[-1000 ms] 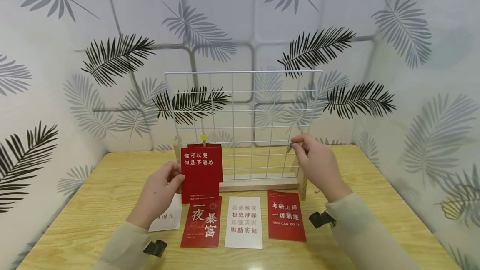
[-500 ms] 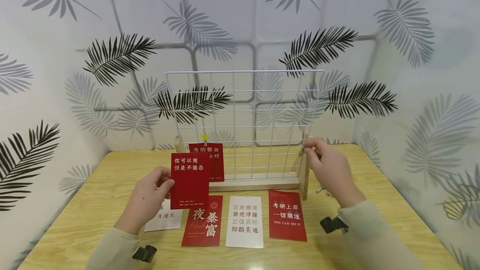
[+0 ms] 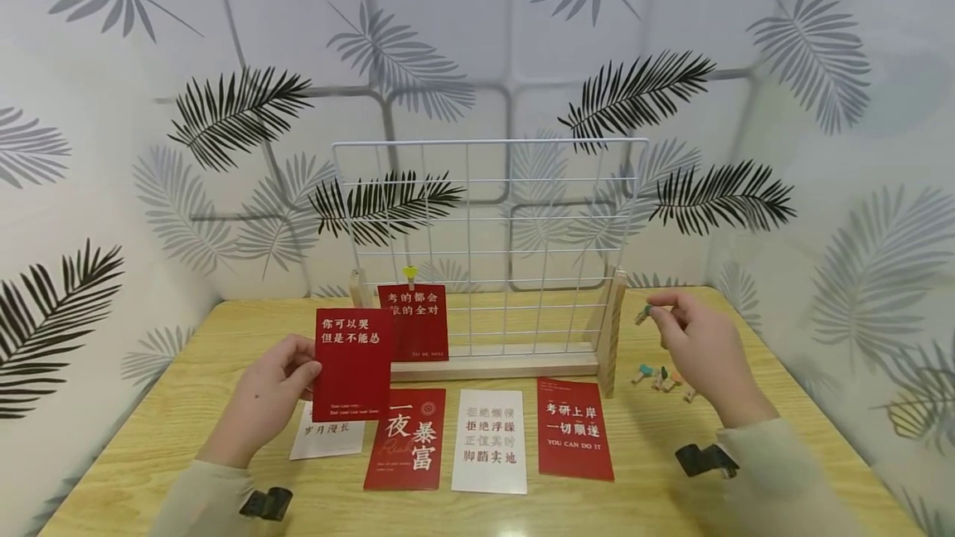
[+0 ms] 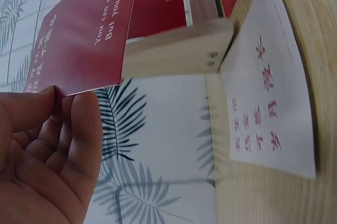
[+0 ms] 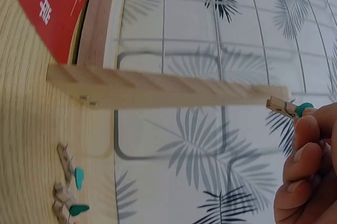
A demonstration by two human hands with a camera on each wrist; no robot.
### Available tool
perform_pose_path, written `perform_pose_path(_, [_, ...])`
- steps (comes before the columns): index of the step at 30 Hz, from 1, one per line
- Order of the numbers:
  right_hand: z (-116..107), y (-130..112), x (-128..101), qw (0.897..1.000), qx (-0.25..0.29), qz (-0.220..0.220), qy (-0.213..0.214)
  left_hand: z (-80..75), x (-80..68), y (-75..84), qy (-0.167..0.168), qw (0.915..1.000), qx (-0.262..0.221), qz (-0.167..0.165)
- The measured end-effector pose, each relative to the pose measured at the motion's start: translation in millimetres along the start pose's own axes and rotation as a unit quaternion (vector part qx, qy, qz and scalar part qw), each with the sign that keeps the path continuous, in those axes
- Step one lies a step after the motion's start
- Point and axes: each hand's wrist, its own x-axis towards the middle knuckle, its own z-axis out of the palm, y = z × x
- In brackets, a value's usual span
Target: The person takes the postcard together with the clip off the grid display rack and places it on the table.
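My left hand [image 3: 270,392] pinches a red card [image 3: 352,379] by its left edge, holding it upright in front of the rack's left end. In the left wrist view, thumb and fingers grip a corner of that card [image 4: 87,39]. My right hand [image 3: 705,350], off the rack's right side, pinches a small wooden clothespin [image 5: 283,107] with a green decoration. A second red card [image 3: 421,330] hangs on the white wire grid rack [image 3: 515,251] from a clothespin with a yellow heart [image 3: 409,274]; the held card partly covers it.
On the table [image 3: 186,404] lie a white card [image 3: 328,437], a red card [image 3: 406,458], another white card [image 3: 488,442] and a red card [image 3: 574,429]. Several small clothespins [image 3: 660,379] lie right of the rack's wooden side post [image 3: 612,330].
My left hand has moved left with the red card, uncovering more of the hanging one. My right hand has moved right, away from the grid, with the clothespin still in its fingers.
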Motion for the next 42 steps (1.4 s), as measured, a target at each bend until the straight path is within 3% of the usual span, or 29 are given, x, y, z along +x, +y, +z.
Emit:
perform_pose_path(11, [-12.3, 32.1, -8.8, 0.999, 0.016, 0.04, -0.024, -31.2, 1.8, -35.0, -0.013, 0.9997, -0.008, -0.019])
perform_pose_path(18, [-17.6, 52.2, -19.1, 0.997, 0.015, 0.071, -0.014, -42.2, 3.2, -57.9, -0.007, 0.9992, -0.014, -0.038])
perform_pose_path(31, [-24.5, 84.6, -23.5, 0.996, -0.007, 0.092, -0.017, -60.0, -1.5, -87.0, -0.014, 0.9941, 0.006, -0.107])
perform_pose_path(42, [-18.9, 99.9, -25.3, 0.988, -0.001, 0.119, -0.096, -70.8, -3.6, -106.2, -0.031, 0.9892, 0.008, -0.143])
